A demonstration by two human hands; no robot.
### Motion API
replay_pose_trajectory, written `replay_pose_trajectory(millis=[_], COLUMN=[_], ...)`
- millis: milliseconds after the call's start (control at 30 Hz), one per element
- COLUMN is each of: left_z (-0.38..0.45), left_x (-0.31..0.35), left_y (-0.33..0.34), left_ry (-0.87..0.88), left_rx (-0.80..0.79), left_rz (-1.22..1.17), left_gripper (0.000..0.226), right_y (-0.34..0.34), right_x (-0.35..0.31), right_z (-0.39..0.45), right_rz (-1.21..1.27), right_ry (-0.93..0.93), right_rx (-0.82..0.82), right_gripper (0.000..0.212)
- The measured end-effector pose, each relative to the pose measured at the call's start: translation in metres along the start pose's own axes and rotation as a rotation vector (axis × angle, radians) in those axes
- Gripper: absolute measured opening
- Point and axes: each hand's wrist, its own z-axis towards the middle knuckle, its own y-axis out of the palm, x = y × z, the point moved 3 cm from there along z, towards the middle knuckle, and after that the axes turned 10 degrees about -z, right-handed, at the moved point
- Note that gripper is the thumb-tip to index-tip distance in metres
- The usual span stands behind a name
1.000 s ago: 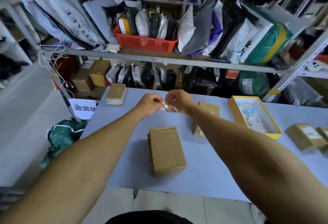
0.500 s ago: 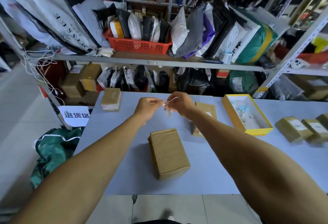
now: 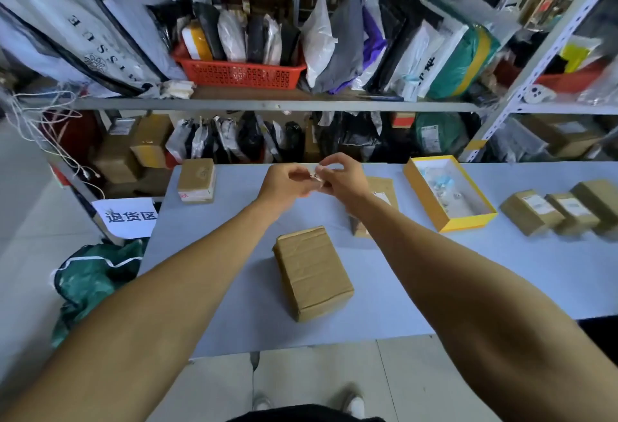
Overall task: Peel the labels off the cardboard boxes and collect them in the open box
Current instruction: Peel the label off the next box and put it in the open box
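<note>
My left hand [image 3: 284, 184] and my right hand [image 3: 341, 179] meet above the far middle of the grey table [image 3: 401, 288], both pinching a small crumpled white label [image 3: 317, 174] between them. Below them lies a plain brown cardboard box [image 3: 312, 271] with no label showing on its top. Another brown box [image 3: 381, 191] is partly hidden behind my right wrist. The open yellow box [image 3: 448, 224], white inside, sits to the right and holds several scraps. Three labelled brown boxes [image 3: 531, 211] line the right edge, and one more box [image 3: 196, 180] stands at the far left.
Metal shelving [image 3: 267, 105] packed with parcel bags and a red basket [image 3: 239, 73] rises behind the table. A green bag [image 3: 90, 281] and a white sign [image 3: 128, 216] sit on the floor at left. My shoes [image 3: 354, 403] show at the table's near edge.
My hands have stayed together over the table, working the small label between the fingers. The view has shifted right, bringing more of the labelled boxes into sight.
</note>
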Motion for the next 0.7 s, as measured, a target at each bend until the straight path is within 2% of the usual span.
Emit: replay_pose_trajectory(millis=[100, 167, 300, 433, 567, 633, 700], left_z=[0.004, 0.006, 0.003, -0.002, -0.008, -0.01, -0.01], left_x=[-0.001, -0.004, -0.008, -0.007, -0.011, -0.012, -0.011], left_y=[0.02, 0.038, 0.095, 0.16, 0.216, 0.238, 0.255], left_ry=[-0.005, -0.02, -0.044, -0.036, -0.021, 0.043, 0.115], left_rx=[0.006, -0.007, -0.131, -0.234, -0.368, -0.383, -0.323], left_rz=[0.053, 0.074, 0.127, 0.151, 0.174, 0.29, 0.384], left_gripper=[0.004, 0.012, 0.015, 0.008, 0.019, 0.013, 0.012], right_y=[-0.021, -0.04, -0.092, -0.152, -0.209, -0.229, -0.243], right_x=[0.0, 0.005, 0.029, 0.052, 0.075, 0.085, 0.09], right_z=[-0.01, -0.016, -0.027, -0.04, -0.049, -0.053, -0.055], right_rz=[0.013, -0.09, -0.236, -0.199, -0.176, -0.154, -0.127], right_ry=[-0.057, -0.082, -0.099, -0.069, -0.043, -0.026, -0.036], right_rx=[-0.103, -0.156, -0.064, 0.004, 0.111, 0.123, 0.118], right_gripper=[0.008, 0.004, 0.008, 0.013, 0.012, 0.013, 0.008])
